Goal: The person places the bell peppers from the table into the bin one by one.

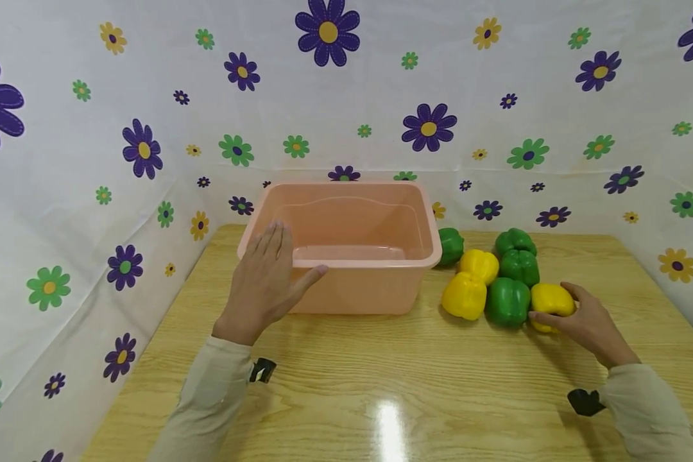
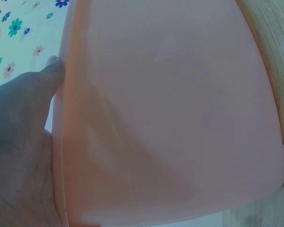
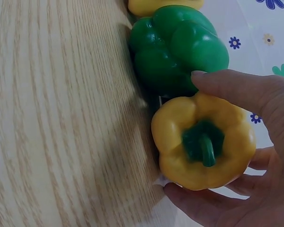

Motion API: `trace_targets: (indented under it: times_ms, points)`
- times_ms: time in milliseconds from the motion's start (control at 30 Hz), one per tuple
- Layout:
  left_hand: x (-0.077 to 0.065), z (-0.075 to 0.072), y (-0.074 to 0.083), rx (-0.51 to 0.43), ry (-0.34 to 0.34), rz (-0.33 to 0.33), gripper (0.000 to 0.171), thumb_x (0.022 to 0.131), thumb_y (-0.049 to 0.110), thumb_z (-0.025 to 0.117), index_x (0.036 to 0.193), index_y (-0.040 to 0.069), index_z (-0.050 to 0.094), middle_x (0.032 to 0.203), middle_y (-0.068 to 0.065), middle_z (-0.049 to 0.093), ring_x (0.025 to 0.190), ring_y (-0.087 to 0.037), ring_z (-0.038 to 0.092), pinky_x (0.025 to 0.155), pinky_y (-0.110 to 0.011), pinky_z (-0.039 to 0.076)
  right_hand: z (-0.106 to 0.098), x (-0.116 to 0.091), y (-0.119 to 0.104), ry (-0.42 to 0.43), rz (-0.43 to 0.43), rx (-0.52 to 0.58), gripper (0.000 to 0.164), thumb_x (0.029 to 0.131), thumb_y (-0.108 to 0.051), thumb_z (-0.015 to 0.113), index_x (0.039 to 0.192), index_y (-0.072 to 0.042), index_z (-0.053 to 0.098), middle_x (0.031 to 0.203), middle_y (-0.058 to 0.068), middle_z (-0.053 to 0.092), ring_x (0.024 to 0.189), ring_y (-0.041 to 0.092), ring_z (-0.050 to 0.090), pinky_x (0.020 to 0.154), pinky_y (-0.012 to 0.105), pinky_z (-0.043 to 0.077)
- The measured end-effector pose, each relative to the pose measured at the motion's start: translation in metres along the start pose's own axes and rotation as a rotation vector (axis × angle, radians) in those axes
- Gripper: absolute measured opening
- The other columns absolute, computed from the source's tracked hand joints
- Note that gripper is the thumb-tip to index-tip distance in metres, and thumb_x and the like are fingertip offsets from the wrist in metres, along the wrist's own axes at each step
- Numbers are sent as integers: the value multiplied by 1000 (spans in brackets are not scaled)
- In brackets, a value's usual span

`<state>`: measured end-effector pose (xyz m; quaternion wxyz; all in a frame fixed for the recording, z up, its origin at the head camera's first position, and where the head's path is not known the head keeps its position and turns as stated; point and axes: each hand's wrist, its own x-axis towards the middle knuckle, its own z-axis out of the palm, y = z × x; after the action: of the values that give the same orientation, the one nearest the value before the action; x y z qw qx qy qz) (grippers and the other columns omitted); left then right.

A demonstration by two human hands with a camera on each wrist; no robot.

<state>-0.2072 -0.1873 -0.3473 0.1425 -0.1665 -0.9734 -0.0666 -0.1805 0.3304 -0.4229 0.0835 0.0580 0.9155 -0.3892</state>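
Head view, over a wood-grain surface [image 1: 427,372]: a person in pale sleeves [image 1: 208,391] reaches forward with both hands, black fittings [image 1: 586,402] at the wrists and a streak of glare [image 1: 391,430] shining toward the near edge. At right, the right hand [image 1: 586,321] grips a yellow pepper [image 1: 552,299] near the surface's right edge, thumb on one side, fingers curved round the other; the right wrist view shows its green stem. Whether the pepper rests on the wood or is just lifted, I cannot tell.

At left, the left hand [image 1: 261,285] is spread flat at the near left corner of a pink tub [image 1: 369,264], fingers straight and close together, thumb held wide; the left wrist view has the thumb against the rim.

Beside the gripped pepper sits a green pepper [image 1: 507,303], then a second yellow pepper [image 1: 464,296]. Behind them, a third yellow pepper [image 1: 480,264] and a second green pepper [image 1: 520,269] crowd in, with a third green pepper [image 1: 515,240] nearest the far edge. A fourth green pepper [image 1: 450,246] shows beside the tub, which stands toward the far edge, left of its middle. Beyond hangs a white cloth [image 1: 352,83] of purple, green and yellow flowers [image 1: 429,128].
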Motion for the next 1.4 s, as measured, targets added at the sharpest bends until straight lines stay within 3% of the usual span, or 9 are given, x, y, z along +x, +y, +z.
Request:
trace_targets:
  times_ms: [433,800,1400]
  points:
    - [2,0,0,1,-5,3,103,98,71,41,154,-13,23,162,-29,23,152,-39,18,125,-48,13,-1,2,3,14,-12,-33,109,92,-43,74,152,19,7,148,45,23,128,58,33,107,73,31]
    - [1,0,0,3,-10,-6,104,97,72,42,155,-12,24,162,-28,24,153,-38,18,125,-49,14,1,1,5,11,-27,11,102,93,-36,74,151,19,11,146,43,27,125,56,36,106,71,33]
    - [0,0,0,-2,-21,-8,104,97,72,41,156,-12,20,163,-27,21,153,-38,16,125,-48,11,0,0,4,4,-14,38,105,93,-37,74,152,18,6,147,44,23,125,56,35,106,71,33]
